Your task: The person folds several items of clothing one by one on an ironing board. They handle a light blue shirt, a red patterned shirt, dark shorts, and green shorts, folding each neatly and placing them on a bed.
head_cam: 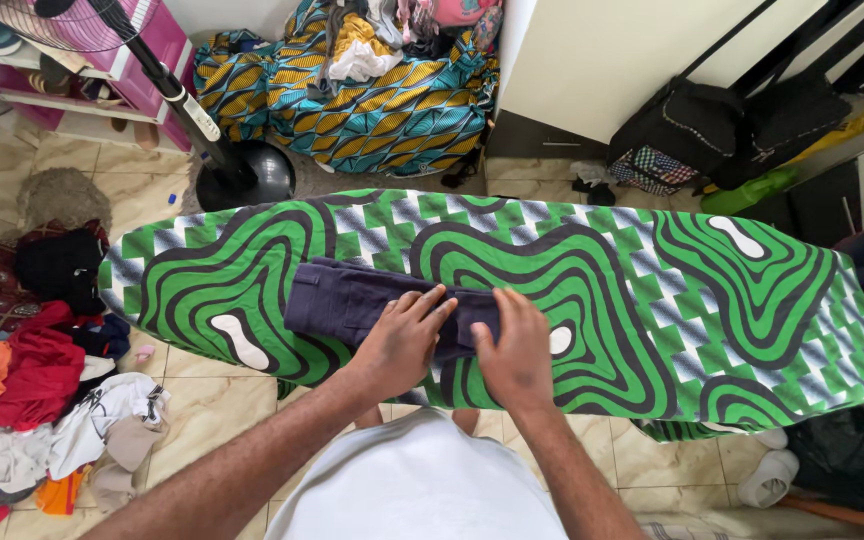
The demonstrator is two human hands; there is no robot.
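Shorts point(352, 297), dark navy and folded, are lying near the front edge of an ironing board point(752, 300) with a green patterned cover. Left hand point(404, 335) is pressing flat on the cloth, fingers spread, gripping nothing. Right hand point(515, 345) is pressing flat beside it, seemingly smoothing the fold. Loose clothes point(32, 400) are heaped on the floor at left.

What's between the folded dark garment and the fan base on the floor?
Head view: only the far edge of the green patterned board cover, then bare floor tiles, separate the dark garment from the fan base.
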